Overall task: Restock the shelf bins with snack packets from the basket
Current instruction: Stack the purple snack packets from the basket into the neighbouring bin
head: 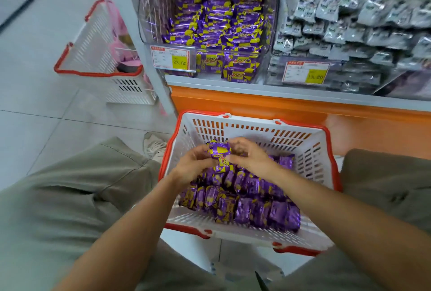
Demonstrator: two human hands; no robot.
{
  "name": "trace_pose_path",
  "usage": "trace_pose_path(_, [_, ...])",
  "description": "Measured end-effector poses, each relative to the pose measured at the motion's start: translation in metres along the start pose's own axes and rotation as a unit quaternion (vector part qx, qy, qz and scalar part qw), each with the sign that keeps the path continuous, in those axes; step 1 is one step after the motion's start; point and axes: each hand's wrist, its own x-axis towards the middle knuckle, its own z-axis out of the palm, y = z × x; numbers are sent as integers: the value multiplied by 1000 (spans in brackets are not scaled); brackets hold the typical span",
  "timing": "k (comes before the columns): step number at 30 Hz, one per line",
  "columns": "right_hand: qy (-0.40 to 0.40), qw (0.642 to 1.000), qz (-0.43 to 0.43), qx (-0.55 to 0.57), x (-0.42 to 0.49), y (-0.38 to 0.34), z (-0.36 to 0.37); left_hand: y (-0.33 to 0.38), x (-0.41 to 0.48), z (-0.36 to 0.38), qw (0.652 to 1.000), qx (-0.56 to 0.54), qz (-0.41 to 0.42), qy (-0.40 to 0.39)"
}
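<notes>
Left hand (pixel 194 163) and right hand (pixel 248 156) meet, both gripping a small bundle of purple packets (pixel 220 154) just above the basket (pixel 233 125), which holds many more. Squaring the bundle first should let it drop neatly into the matching clear bin (pixel 149 15) above.

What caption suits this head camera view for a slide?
Left hand and right hand hold purple packets over the basket.

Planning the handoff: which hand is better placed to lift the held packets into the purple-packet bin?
Probably left: the left hand sits almost straight below the purple-packet bin, the right hand further aside. Both grip the held packets.
</notes>
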Motion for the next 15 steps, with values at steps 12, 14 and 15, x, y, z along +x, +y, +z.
trace_pose_path(12, [67, 959, -244, -127, -38, -98, -17, 76, -34, -7, 983, -18, 181, 15])
trace_pose_path(14, [94, 951, -268, -122, -40, -116, -22, 95, -38, -10, 977, -2, 214, 18])
trace_pose_path(15, [109, 948, -277, -114, -39, -125, -24, 106, -40, -12, 971, 23, 237, 27])
